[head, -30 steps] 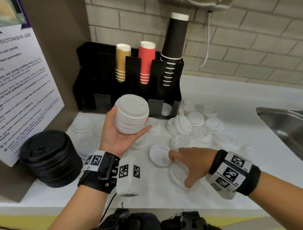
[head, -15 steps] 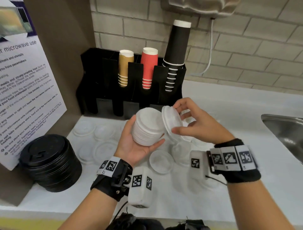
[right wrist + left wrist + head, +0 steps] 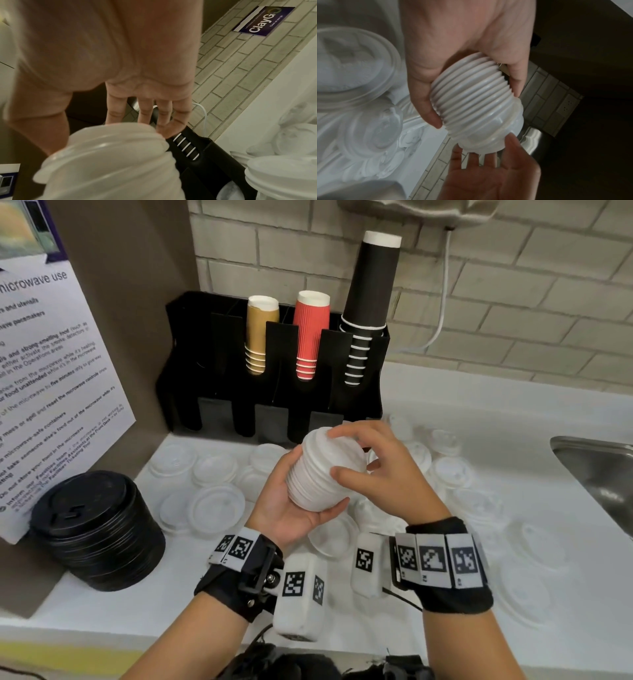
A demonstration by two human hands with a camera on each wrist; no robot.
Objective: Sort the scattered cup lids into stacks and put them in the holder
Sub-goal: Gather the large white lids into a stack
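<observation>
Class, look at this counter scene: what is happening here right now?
A person is gathering white plastic cup lids. The left hand grips a stack of white lids, while the right hand presses a lid onto its top. Many clear and white lids lie scattered on the white counter. A stack of black lids stands beside the black cup holder.

head cam looking forward and down from above the white countertop [image 3: 445,419], left wrist cam super close along the palm toward the ribbed stack of white plastic cup lids [image 3: 476,102], right wrist cam equally close, all three sharing that stack
</observation>
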